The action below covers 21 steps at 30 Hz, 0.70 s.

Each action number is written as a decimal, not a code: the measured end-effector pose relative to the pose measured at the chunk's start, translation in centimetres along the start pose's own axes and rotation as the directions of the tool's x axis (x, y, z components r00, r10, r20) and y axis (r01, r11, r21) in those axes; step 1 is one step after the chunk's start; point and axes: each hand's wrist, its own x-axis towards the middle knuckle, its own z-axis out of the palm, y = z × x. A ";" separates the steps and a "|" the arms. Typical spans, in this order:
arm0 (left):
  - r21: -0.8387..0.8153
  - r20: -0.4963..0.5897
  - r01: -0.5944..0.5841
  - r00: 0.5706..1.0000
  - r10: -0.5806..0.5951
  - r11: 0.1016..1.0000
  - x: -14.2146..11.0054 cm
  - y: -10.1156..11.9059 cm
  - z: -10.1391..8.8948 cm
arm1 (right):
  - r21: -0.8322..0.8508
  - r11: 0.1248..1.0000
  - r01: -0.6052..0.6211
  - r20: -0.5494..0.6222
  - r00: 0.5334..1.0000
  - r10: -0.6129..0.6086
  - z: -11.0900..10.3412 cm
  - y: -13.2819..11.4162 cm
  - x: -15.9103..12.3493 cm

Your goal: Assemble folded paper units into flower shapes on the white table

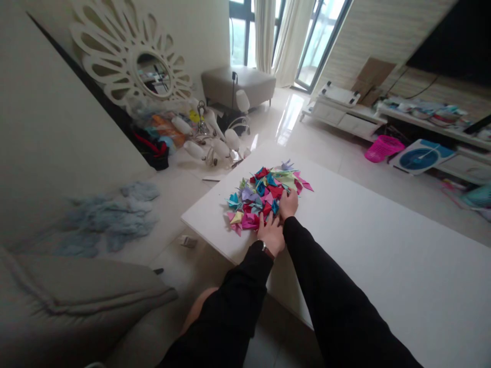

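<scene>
A pile of small folded paper pieces in pink, red, blue, purple and yellow-green lies near the far left end of a white table. My left hand lies on the table at the pile's near edge, fingers stretched onto the pink pieces. My right hand rests just beyond it on the pile's right side, fingers curled down among the papers. Whether either hand grips a piece is hidden. Both arms wear black sleeves, and a watch shows on the left wrist.
A grey sofa sits at the lower left. On the floor lie a white chandelier, a flower-shaped mirror, a blue-grey cloth, a pink basket and a fan. A low TV shelf runs along the right wall.
</scene>
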 end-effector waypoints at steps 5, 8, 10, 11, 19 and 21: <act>-0.030 -0.036 0.057 0.998 -0.058 0.998 0.0 -0.1 -1.6 | 0.013 0.998 0.054 0.032 0.998 -0.055 0.7 -1.9 0.0; -0.021 -0.041 0.086 0.995 -0.087 0.996 0.0 1.1 -2.2 | -0.017 0.987 0.163 0.017 0.987 -0.163 -2.1 -1.8 0.0; -0.011 -0.039 0.076 0.996 -0.077 0.997 0.1 2.3 -2.3 | -0.082 0.970 0.230 -0.011 0.973 -0.231 -5.6 -1.2 -0.3; -0.005 -0.042 0.065 0.997 -0.066 0.998 0.0 2.9 -2.1 | -0.110 0.966 0.235 -0.014 0.971 -0.238 -7.7 -0.8 -0.7; 0.006 -0.024 -0.101 0.995 0.101 0.995 -1.5 7.7 -0.1 | -0.140 0.990 0.030 0.095 0.995 -0.016 -27.1 3.4 -12.1; 0.007 -0.005 -0.115 0.993 0.115 0.993 -2.1 8.6 0.0 | -0.100 0.992 -0.079 0.159 0.983 0.094 -30.0 4.7 -15.6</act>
